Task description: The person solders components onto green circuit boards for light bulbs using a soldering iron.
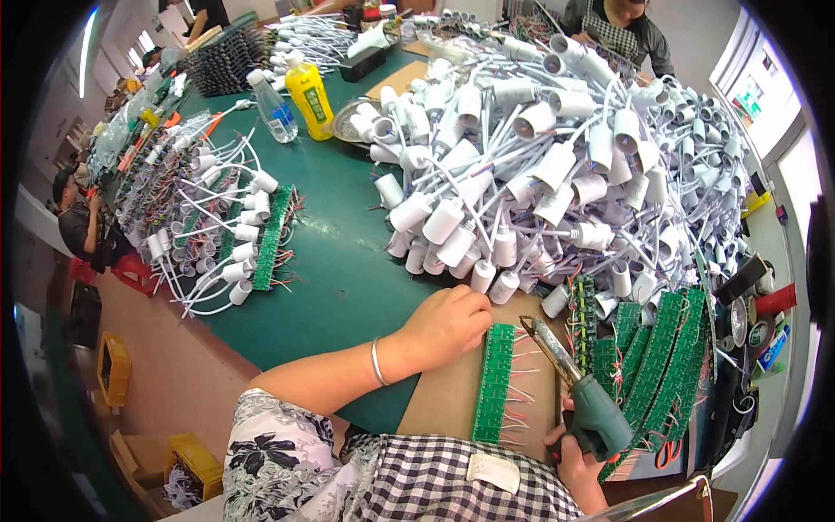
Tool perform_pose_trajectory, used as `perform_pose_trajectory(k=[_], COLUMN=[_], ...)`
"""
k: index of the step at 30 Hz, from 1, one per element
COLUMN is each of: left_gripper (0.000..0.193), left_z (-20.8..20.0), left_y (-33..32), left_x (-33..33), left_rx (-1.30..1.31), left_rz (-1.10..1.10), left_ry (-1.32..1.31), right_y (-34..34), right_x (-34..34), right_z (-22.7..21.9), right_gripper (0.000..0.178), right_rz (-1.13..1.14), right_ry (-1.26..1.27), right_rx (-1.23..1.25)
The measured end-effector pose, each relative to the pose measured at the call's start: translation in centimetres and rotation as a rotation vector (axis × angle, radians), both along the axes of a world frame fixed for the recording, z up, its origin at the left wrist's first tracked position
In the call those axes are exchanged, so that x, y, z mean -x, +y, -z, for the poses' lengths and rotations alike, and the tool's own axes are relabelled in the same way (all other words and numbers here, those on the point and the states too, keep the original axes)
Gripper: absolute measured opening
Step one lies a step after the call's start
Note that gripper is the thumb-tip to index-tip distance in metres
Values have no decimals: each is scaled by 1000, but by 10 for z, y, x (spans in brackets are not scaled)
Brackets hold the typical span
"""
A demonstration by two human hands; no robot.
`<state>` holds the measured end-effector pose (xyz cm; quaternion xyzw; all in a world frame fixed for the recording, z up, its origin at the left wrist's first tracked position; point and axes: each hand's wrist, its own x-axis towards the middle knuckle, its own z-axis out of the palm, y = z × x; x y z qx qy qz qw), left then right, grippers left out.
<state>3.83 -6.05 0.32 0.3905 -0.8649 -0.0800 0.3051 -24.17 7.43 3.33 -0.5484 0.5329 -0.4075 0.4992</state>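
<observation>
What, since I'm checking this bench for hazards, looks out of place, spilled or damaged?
The clear bottle and yellow bottle share the green table with wired white sockets and the green circuit strip, which seems odd for electrical work. I see no spill or obvious damage.

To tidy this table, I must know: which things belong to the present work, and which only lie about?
Likely in the job:
- soldering iron, in right hand
- green boards
- white sockets

Likely just lying about:
- clear bottle
- yellow bottle
</observation>
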Motion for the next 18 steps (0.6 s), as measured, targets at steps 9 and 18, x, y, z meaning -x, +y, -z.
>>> perform_pose_trajectory(k=[9, 18], left_gripper=[12, 48], left_z=[-69, -54], left_y=[-31, -157], left_x=[-52, -167], left_rx=[287, -619], left_rz=[-348, -705], left_ry=[319, 1205], right_y=[-4, -5], right_x=[-9, -8], right_z=[-4, 6], right_gripper=[47, 47], right_rz=[83, 87], right_ry=[-163, -211], right_rx=[103, 56])
